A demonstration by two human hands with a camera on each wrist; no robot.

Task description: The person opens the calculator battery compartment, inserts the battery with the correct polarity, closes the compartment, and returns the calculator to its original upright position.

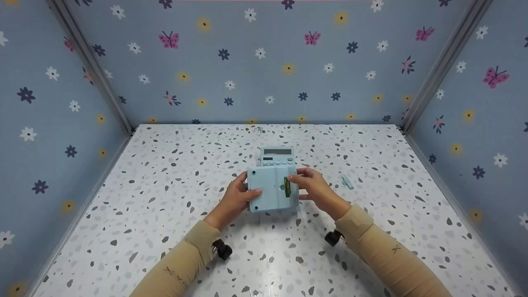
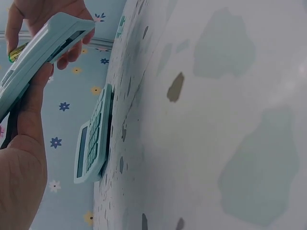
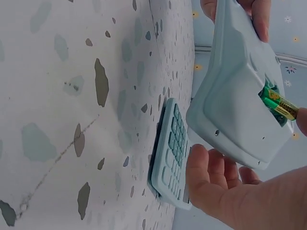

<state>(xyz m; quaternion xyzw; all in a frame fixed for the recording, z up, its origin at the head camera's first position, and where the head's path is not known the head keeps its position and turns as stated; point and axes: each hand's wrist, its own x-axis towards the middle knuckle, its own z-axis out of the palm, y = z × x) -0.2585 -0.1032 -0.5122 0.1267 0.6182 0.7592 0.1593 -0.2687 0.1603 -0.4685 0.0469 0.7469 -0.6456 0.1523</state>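
Observation:
A light-blue calculator [image 1: 268,198] is held up off the table with its back toward the head camera. My left hand [image 1: 235,200] grips its left side, thumb on the back and fingers beneath. A green-and-gold battery [image 3: 279,103] sits tilted in the uncovered battery slot, one end sticking out. My right hand [image 1: 317,187] has its thumb on that raised end, while its other fingers curl behind the calculator's right edge. In the left wrist view a dark strip shows on the calculator's front face. A second light-blue calculator [image 1: 277,155] lies keys up on the table behind.
A small light-blue plastic piece [image 1: 347,182], like a battery cover, lies on the speckled white table [image 1: 165,198] to the right. Flower-patterned panels [image 1: 264,62] with metal corner posts [image 1: 445,62] enclose the back and sides.

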